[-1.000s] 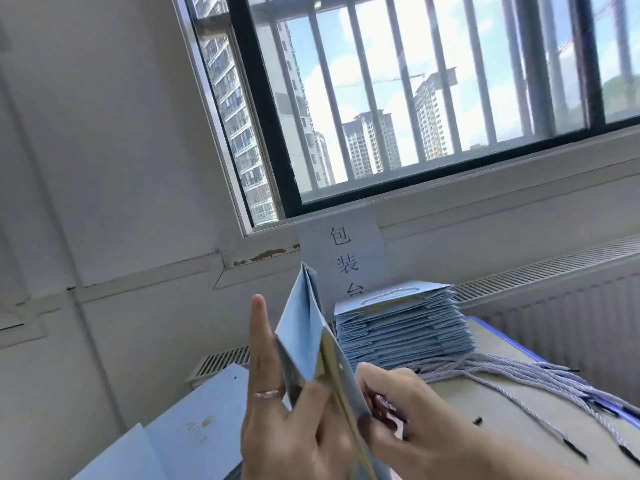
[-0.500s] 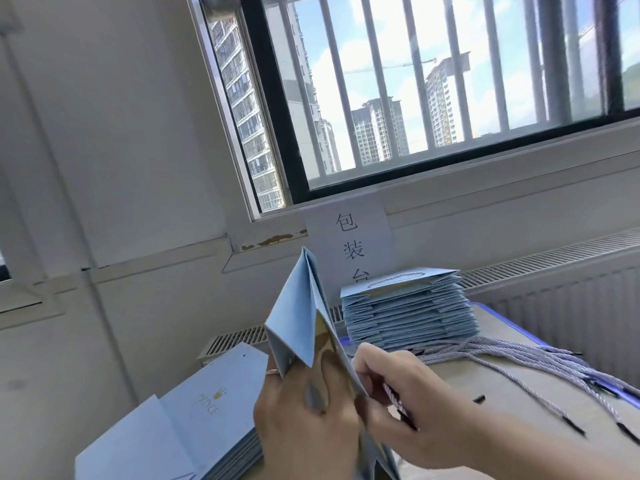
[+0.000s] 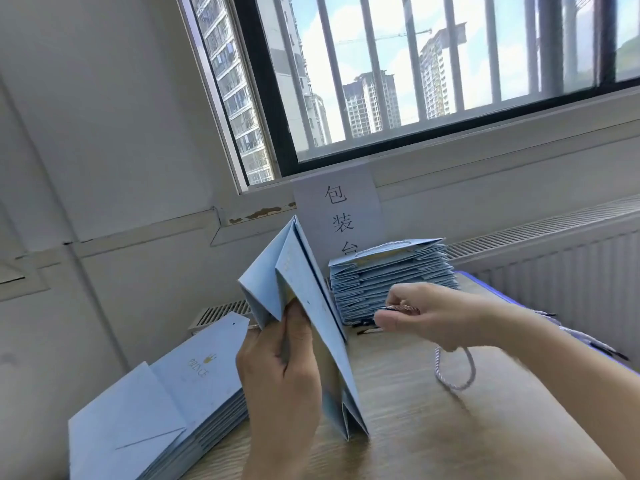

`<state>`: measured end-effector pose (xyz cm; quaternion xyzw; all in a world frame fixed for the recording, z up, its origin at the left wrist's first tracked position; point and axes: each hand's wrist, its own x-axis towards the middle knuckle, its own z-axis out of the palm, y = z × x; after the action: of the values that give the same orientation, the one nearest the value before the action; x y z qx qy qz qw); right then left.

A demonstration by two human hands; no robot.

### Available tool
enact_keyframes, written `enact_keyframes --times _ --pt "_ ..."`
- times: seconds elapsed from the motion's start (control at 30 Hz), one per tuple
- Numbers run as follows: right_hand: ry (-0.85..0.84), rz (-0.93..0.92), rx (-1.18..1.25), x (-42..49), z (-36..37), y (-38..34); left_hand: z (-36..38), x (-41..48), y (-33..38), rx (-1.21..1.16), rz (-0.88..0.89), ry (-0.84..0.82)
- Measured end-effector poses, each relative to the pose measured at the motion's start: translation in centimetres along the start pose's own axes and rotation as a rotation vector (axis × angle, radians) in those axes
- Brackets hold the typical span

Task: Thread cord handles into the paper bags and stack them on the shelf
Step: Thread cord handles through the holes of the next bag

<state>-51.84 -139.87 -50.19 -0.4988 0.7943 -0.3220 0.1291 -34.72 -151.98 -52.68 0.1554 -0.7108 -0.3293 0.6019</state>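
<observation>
Paper bag [image 3: 304,306], gripped nearly upright by the left hand [image 3: 280,382], stands just left of the right hand [image 3: 433,317], which pinches the cord [image 3: 457,388] end clear of its face.

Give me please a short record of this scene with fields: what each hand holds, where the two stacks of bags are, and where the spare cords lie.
left hand: grips a light blue paper bag, folded and tilted, its lower end near the table
right hand: pinches a cord; its loop hangs below the hand
stack with handles: behind the right hand, by the wall
flat stack: front left, no cords visible
loose cords: right edge, blurred
</observation>
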Motion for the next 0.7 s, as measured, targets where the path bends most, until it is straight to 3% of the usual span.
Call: enact_keyframes --times 0.07,0.17,0.3,0.47,0.7 --pt "0.041 -0.140 0.203 -0.1 0.2 -0.5 0.0 0.1 0.0 -0.017 0.018 -0.004" --pt "0.176 -0.334 0.321 -0.1 0.8 -1.1 0.3 0.2 0.0 -0.058 0.015 -0.003" --pt "0.234 -0.466 0.486 0.3 2.0 -2.0 0.5 0.0 -0.1 -0.116 -0.009 -0.051" --pt "0.317 -0.616 0.296 0.0 3.2 -3.4 0.4 0.0 0.1 -0.114 -0.034 -0.088" --pt "0.486 -0.650 0.138 0.6 3.6 -3.3 0.6 0.1 0.8 -0.281 -0.059 -0.075"
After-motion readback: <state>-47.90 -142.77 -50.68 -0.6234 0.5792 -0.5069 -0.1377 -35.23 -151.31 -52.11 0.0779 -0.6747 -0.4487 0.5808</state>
